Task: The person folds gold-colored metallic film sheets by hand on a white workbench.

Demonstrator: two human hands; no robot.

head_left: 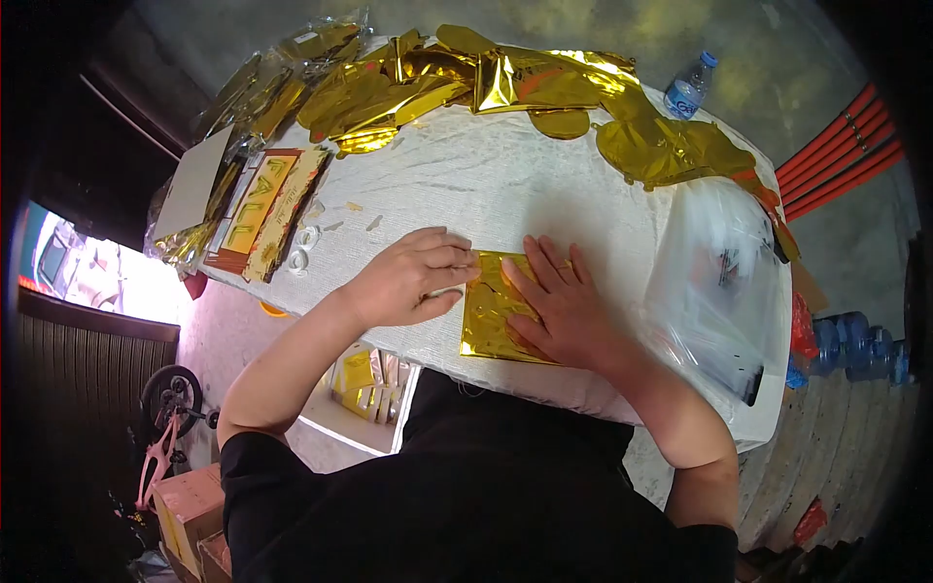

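A folded gold foil piece (486,330), which looks like a flat, deflated balloon, lies near the front edge of the white-covered table (437,185). My right hand (559,306) presses flat on it with the fingers spread. At its upper left edge, the fingertips of my left hand (418,277) touch the foil. Those fingers are bent and close together, while the thumb stands apart from them over the table cover. Across the back of the table stretch loose gold foil balloons (544,83), flat and crumpled; some have rounded lobes.
Printed cards with a "FALL" panel (262,204) lie at left, near rolls of clear tape (299,260). A clear plastic bag (714,282) covers the right side. A water bottle (688,87) stands behind. Below the table is a white box (374,413) with gold packets.
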